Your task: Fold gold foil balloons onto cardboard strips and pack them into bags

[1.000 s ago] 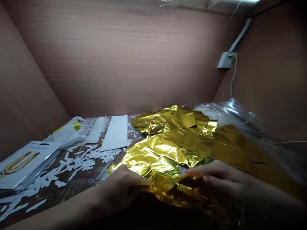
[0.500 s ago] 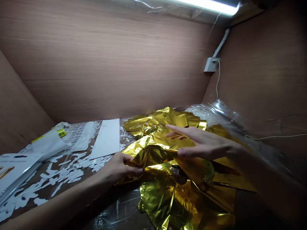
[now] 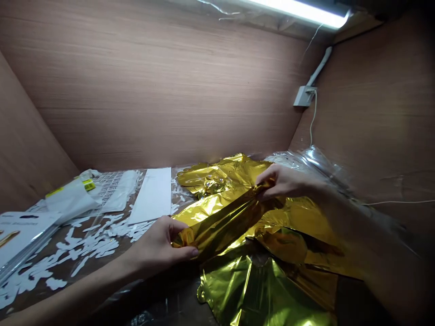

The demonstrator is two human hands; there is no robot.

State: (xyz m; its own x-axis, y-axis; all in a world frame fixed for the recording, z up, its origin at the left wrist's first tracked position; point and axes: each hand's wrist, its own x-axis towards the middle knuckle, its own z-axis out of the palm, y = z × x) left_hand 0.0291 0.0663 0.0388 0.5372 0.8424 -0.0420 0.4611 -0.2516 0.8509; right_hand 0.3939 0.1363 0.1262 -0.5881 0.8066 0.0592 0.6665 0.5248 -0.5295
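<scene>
A flat gold foil balloon [image 3: 222,228] stretches between my two hands, folded into a long creased strip. My left hand [image 3: 163,242] grips its near left end, thumb on top. At its far right end, the fingers of my right hand [image 3: 280,181] are closed around the gathered foil. Beneath and in front lies another gold foil balloon [image 3: 258,290], with a small tab on its left edge. More gold foil [image 3: 217,174] is heaped behind the strip, and some extends under my right forearm.
White paper strips [image 3: 88,242] litter the left of the table beside a white card [image 3: 151,194]. A printed balloon package [image 3: 23,231] and a white bag [image 3: 73,199] lie far left. Clear plastic [image 3: 317,158] lies at the back right, below a wall socket [image 3: 305,96].
My right hand has gone from open fingers over the foil to a closed grip on its far end. The foil is now drawn into a narrower strip between both hands.
</scene>
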